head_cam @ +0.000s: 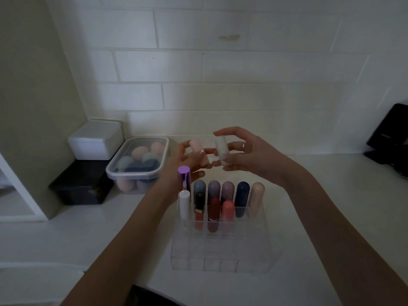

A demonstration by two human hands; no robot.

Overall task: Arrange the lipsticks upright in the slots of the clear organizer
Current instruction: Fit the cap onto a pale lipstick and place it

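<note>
A clear organizer [220,255] stands on the white counter in front of me. Several lipsticks stand upright in its back two rows, among them a purple metallic one [184,176], a white one [184,204], a dark red one [214,214] and a navy one [242,198]. Its front rows hold nothing. My left hand [187,161] holds a pale pink lipstick [198,152] above and behind the organizer. Close beside it, my right hand [245,151] pinches a white lipstick [221,151] upright between thumb and fingers.
A clear lidded tub of makeup sponges [136,162] sits at the back left, next to a white box [95,140] stacked on a black box [81,186]. A dark object [388,133] stands at the far right by the tiled wall.
</note>
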